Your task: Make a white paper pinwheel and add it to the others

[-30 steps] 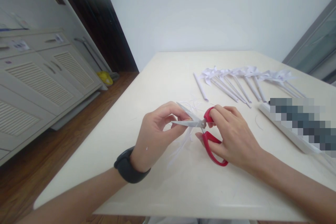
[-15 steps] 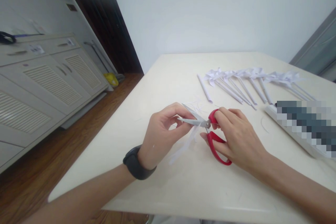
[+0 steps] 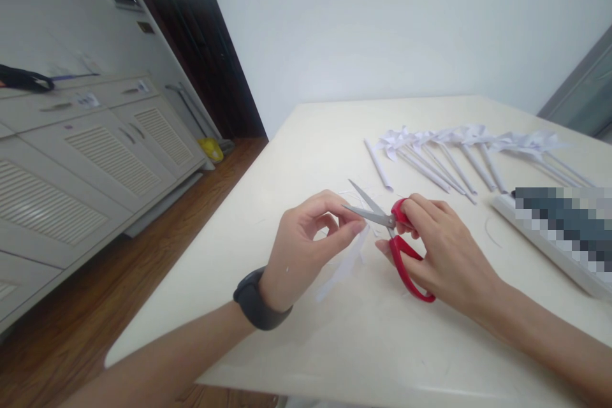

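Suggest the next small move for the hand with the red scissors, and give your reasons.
Probably close the blades: the right hand holds the red scissors open, and the left hand pinches the white paper strip right at the blades.

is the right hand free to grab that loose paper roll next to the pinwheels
Probably not yet: the right hand is shut on the red scissors. The paper roll lies close ahead on the table, with nothing between.

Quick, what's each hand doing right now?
Left hand: pinched shut on a white paper strip.
Right hand: closed on the red scissors, blades open.
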Demonstrator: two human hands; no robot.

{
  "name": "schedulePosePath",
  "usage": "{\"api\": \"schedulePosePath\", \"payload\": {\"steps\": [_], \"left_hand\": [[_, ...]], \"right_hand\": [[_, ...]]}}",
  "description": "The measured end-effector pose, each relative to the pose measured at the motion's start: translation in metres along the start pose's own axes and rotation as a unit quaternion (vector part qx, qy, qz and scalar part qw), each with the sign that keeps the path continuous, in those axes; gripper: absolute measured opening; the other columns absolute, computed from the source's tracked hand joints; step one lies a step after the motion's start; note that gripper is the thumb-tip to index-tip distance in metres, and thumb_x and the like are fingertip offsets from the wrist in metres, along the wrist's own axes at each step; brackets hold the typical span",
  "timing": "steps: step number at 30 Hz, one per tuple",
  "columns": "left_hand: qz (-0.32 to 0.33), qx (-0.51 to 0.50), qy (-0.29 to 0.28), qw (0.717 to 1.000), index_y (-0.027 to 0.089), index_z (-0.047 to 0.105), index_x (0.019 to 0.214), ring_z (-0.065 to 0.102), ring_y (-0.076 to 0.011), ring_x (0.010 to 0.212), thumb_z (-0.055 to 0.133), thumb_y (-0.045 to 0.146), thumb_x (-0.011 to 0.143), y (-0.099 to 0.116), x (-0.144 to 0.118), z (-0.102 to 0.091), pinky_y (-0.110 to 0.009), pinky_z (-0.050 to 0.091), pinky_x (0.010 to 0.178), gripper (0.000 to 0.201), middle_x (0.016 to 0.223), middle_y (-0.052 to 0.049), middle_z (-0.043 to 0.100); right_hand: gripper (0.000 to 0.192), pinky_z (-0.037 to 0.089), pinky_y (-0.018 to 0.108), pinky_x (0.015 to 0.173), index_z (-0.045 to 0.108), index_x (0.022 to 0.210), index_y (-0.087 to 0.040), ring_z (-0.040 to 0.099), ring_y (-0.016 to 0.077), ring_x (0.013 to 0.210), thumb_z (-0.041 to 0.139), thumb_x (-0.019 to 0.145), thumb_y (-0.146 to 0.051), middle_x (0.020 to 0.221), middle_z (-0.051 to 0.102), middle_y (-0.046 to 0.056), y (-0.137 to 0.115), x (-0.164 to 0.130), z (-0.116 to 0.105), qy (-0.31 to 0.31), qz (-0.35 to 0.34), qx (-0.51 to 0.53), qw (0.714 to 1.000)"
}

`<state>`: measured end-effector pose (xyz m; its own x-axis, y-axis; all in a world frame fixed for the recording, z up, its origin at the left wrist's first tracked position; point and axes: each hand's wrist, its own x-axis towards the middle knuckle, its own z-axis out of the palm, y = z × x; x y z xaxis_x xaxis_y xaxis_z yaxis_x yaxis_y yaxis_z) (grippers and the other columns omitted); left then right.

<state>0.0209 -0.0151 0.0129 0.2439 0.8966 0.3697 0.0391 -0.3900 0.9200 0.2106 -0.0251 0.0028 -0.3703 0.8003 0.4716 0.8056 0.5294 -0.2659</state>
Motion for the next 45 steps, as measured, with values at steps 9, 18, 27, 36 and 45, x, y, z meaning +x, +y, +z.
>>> {"api": "schedulePosePath", "payload": {"steps": [9, 18, 27, 36, 45], "left_hand": [[-0.011, 0.035, -0.019, 0.999, 0.017, 0.062, 0.072, 0.057, -0.0151, 0.074, 0.063, 0.016, 0.075, 0.005, -0.001, -0.002, -0.024, 0.042, 0.058, 0.003, 0.078, -0.003, 0.061], [0.000, 0.020, -0.008, 1.000, 0.018, 0.060, 0.072, 0.056, -0.0138, 0.075, 0.062, 0.018, 0.077, 0.000, -0.003, 0.001, -0.025, 0.043, 0.062, 0.005, 0.080, -0.003, 0.061], [-0.006, 0.003, -0.030, 1.000, 0.018, 0.061, 0.077, 0.056, -0.0145, 0.077, 0.059, 0.019, 0.079, -0.003, -0.003, -0.001, -0.027, 0.044, 0.067, 0.003, 0.085, -0.004, 0.061], [-0.011, -0.025, -0.026, 0.999, 0.016, 0.059, 0.075, 0.055, -0.0134, 0.076, 0.061, 0.021, 0.078, -0.002, -0.001, -0.002, -0.024, 0.042, 0.065, 0.006, 0.082, -0.003, 0.060], [-0.048, -0.033, -0.028, 0.998, 0.016, 0.059, 0.073, 0.055, -0.0137, 0.075, 0.066, 0.022, 0.074, -0.002, -0.002, -0.002, -0.024, 0.042, 0.063, 0.009, 0.082, -0.003, 0.060]], "right_hand": [[0.018, 0.036, 0.035, 0.075, 0.041, 0.079, -0.020, 0.047, 0.0170, 0.070, 0.056, 0.074, -0.028, 0.080, 0.053, 0.002, -0.002, 0.000, 0.001, -0.016, -0.045, 0.014, 0.999], [0.018, 0.038, 0.036, 0.070, 0.042, 0.075, -0.021, 0.048, 0.0182, 0.064, 0.051, 0.080, -0.036, 0.070, 0.051, 0.001, 0.004, -0.005, 0.006, 0.021, -0.077, -0.052, 0.995], [0.031, 0.035, 0.036, 0.061, 0.043, 0.074, -0.022, 0.047, 0.0217, 0.062, 0.043, 0.081, -0.052, 0.065, 0.050, 0.003, 0.009, -0.009, 0.012, 0.031, -0.063, -0.064, 0.995], [0.016, 0.038, 0.036, 0.072, 0.044, 0.078, -0.022, 0.048, 0.0194, 0.068, 0.050, 0.078, -0.037, 0.073, 0.052, 0.001, 0.009, -0.006, 0.008, -0.017, -0.044, -0.061, 0.997], [0.019, 0.037, 0.034, 0.073, 0.046, 0.084, -0.021, 0.049, 0.0199, 0.074, 0.050, 0.077, -0.038, 0.080, 0.053, 0.002, 0.008, -0.008, 0.009, 0.004, -0.057, -0.074, 0.996]]}}
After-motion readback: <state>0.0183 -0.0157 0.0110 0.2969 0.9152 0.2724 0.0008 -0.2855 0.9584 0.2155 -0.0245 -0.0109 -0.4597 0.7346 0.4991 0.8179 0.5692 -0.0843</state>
